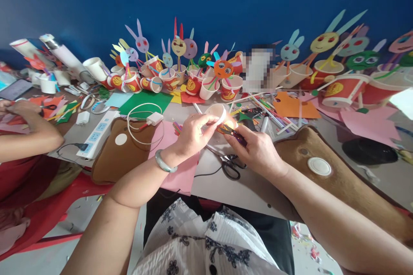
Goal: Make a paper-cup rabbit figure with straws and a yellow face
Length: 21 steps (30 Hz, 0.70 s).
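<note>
My left hand [196, 135] is closed on the rim of a small paper cup [217, 113], white inside, tipped with its mouth toward me. In my right hand [258, 150] is a pair of small scissors [237, 135] with dark blades and a patterned handle. The blade tips lie against the cup's side, close to my left fingertips. My fingers partly cover both cup and scissors. Below the hands, a larger pair of black-handled scissors [230, 169] lies on the table. Pink paper [180, 176] is under my left wrist.
Paper cups [231, 89] with paper rabbit figures line the blue wall. Brown hot-water bags [112, 154] lie on both sides. A power strip [98, 133], a white cable [129, 116], green paper [148, 106] and orange paper [293, 105] surround the work area. Another person's arm [29, 133] is at left.
</note>
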Motion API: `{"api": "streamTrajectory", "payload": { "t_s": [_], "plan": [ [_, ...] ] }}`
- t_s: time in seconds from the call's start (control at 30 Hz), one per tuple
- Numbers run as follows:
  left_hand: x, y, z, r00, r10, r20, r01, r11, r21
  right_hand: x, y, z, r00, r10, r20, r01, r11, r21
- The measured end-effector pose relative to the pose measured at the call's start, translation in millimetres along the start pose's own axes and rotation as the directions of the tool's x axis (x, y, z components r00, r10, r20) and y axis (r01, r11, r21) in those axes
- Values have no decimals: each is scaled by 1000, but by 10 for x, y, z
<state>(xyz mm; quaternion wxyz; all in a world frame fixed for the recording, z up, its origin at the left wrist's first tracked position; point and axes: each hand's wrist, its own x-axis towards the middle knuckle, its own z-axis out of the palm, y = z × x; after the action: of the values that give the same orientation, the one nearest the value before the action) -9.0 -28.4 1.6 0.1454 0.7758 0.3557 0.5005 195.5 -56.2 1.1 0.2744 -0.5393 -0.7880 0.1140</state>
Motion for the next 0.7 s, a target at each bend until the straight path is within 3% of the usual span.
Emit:
{"api": "streamTrajectory", "payload": {
  "t_s": [0.17, 0.37, 0.5, 0.7],
  "plan": [
    [6, 23, -13, 996, 82, 36, -85, 992, 96, -15, 13, 29, 1000, -17, 1, 17, 1000, -21],
    [0, 62, -36, 991, 60, 118, -75, 990, 123, 0, 22, 12, 1000, 0, 29, 1, 999, -35],
    [4, 54, -28, 993, -47, 108, 51, 998, -40, 28, 27, -6, 995, 23, 93, -33, 993, 115],
    [25, 51, -14, 970, -198, 139, 230, 936, -267, 34, 46, -6, 990, 65, 128, -99, 955, 278]
  ]
}}
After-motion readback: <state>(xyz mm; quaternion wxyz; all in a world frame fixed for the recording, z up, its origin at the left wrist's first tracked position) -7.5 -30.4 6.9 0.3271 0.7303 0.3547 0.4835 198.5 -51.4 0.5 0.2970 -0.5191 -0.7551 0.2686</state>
